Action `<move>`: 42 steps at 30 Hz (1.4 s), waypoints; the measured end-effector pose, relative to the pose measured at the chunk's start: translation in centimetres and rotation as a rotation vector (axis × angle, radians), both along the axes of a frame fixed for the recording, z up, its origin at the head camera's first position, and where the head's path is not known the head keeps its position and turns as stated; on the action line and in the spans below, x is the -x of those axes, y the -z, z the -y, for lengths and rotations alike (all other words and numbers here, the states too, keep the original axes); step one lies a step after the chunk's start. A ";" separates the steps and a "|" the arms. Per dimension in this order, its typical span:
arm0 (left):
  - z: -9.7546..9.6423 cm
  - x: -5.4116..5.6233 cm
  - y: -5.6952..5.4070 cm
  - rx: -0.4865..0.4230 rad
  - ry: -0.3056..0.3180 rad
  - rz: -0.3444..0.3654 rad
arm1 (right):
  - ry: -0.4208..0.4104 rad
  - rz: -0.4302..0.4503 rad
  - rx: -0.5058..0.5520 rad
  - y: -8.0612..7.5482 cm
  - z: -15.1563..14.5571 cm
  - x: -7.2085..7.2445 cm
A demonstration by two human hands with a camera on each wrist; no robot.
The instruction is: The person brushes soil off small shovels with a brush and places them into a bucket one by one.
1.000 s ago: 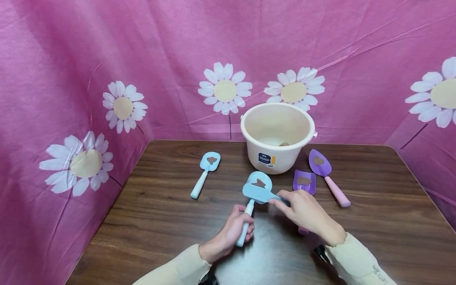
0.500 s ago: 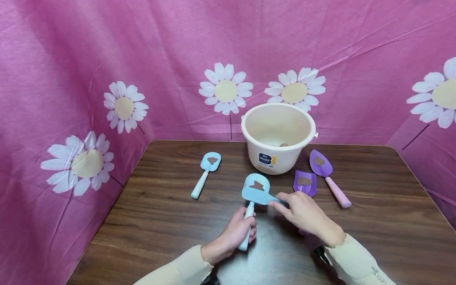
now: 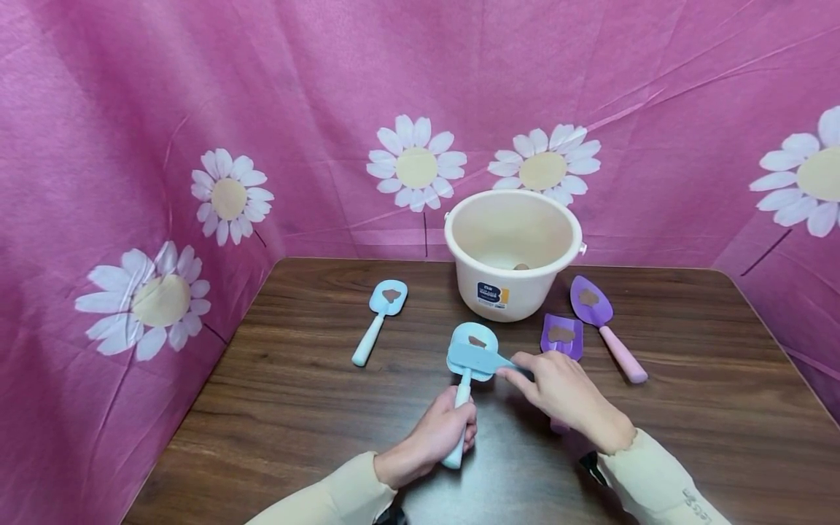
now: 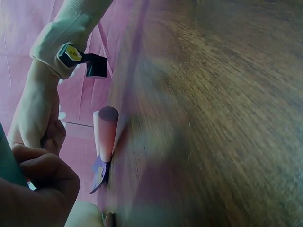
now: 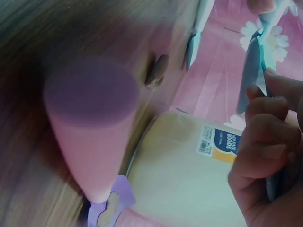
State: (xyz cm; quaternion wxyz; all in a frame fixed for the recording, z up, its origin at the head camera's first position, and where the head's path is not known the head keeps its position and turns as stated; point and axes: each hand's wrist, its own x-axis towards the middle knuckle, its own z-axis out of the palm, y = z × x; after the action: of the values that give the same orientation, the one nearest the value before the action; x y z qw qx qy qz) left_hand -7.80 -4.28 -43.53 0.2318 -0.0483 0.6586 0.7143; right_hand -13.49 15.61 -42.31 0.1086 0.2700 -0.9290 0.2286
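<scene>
My left hand grips the pale handle of a light blue toy shovel, its round head bearing a brown patch. The shovel head is held above the table, pointing away from me. In my right hand, thumb and fingers hold a flat blue spatula. Its blade lies across the near half of the shovel head, covering part of the brown patch. The right wrist view shows my curled fingers around the spatula's dark grip.
Behind stands a cream bucket with a brown lump inside. Another blue shovel lies left; a purple square shovel and a purple pointed shovel lie right. A brown lump rests on the table. A pink curtain surrounds it.
My left hand has drawn slightly toward me and to the right with the shovel. The spatula blade has shifted a little over the shovel head and now covers more of the brown patch.
</scene>
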 end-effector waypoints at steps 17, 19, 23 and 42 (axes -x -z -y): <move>0.0 -0.4 -0.9 -0.102 0.002 0.068 | 0.046 -0.068 0.005 1.0 0.1 0.0; 0.1 -0.4 -1.0 -0.113 0.004 0.075 | 0.046 -0.073 0.017 1.0 0.2 0.1; 0.1 -0.4 -1.0 -0.133 0.011 0.084 | 0.051 -0.065 0.049 1.1 0.2 0.2; 0.3 0.0 -0.9 -0.157 0.042 0.103 | 0.134 0.118 0.198 0.7 0.0 0.8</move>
State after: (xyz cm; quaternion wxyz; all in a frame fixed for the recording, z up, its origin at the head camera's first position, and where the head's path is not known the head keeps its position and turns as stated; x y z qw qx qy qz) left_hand -7.76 -4.60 -42.63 0.2836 -0.0529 0.5885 0.7553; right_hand -14.28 15.65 -42.99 0.0947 0.1812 -0.9227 0.3267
